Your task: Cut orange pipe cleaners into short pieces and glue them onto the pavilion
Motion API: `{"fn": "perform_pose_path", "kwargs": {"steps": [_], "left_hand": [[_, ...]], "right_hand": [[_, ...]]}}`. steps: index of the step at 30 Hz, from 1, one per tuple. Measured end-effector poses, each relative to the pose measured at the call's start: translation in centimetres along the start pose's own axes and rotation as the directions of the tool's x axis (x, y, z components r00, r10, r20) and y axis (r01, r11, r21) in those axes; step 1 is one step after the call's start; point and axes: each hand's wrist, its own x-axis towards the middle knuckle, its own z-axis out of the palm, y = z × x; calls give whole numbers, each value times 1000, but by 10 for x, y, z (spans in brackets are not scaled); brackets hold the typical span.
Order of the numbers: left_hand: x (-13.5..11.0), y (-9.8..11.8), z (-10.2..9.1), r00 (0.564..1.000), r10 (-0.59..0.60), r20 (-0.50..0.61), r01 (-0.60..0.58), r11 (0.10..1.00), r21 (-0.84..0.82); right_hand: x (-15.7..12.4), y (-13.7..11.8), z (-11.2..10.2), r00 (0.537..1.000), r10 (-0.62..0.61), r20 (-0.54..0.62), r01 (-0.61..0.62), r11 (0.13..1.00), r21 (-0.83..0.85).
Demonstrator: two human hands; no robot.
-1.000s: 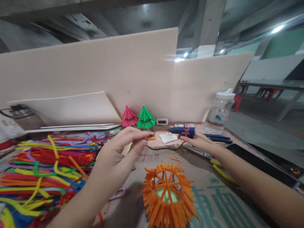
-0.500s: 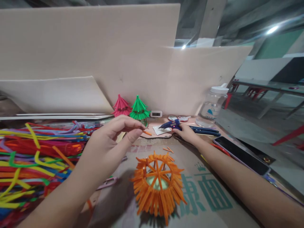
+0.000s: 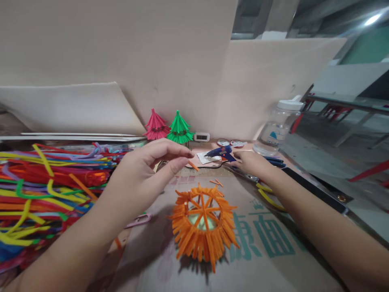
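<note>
My left hand [image 3: 152,170] is raised above the cardboard's far side, thumb and fingertips pinched on a short orange pipe cleaner piece [image 3: 193,166]. My right hand [image 3: 251,164] is beside the handle of a blue glue gun [image 3: 219,152], fingers slightly apart; whether they still touch it is hard to tell. The gun's nozzle points left over a small white sheet [image 3: 203,158]. In front of me, between my forearms, stands an orange pipe cleaner piece [image 3: 206,243] with a spoked ring on top and a fringe spreading around it. Several short orange bits [image 3: 216,182] lie behind it.
Many coloured pipe cleaners [image 3: 39,194] are heaped at left. Red [image 3: 156,125] and green [image 3: 180,129] pipe cleaner trees stand at the back beside a small digital clock [image 3: 201,137]. A water bottle [image 3: 275,129] and a phone [image 3: 313,190] are at right. Tall pale boards [image 3: 121,48] rise behind.
My right hand has drawn back a little to the right from the glue gun's handle, while the gun stays by the white sheet. My left hand keeps its pinch. The view has tilted down.
</note>
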Motion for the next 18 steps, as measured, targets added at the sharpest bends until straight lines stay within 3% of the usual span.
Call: {"fn": "perform_pose_path", "kwargs": {"steps": [4, 6, 8, 10, 12, 15, 18], "left_hand": [[0, -1, 0, 1000, 15, 24, -15, 1000, 11], [-1, -2, 0, 999, 22, 37, -22, 1000, 13], [-1, -2, 2, 998, 40, 45, -41, 999, 30], [-1, -2, 5, 996, 61, 59, -63, 997, 43], [-1, -2, 9, 992, 89, 86, -93, 995, 39], [-1, -1, 13, 983, 122, 139, -126, 992, 23], [-2, -1, 16, 984, 94, 153, -98, 995, 22]], "right_hand": [[-24, -15, -24, 1000, 12, 27, -7, 982, -189], [-40, -24, -30, 995, -96, -24, 93, 989, -112], [-57, -31, -26, 975, -151, -165, 153, 988, 4], [-73, -36, -12, 924, -189, -332, 252, 955, 159], [-87, -39, 7, 899, -208, -386, 350, 869, 348], [-104, -45, 32, 947, -137, -291, 297, 722, 625], [-112, -51, 42, 973, -177, -149, 224, 572, 789]]}}
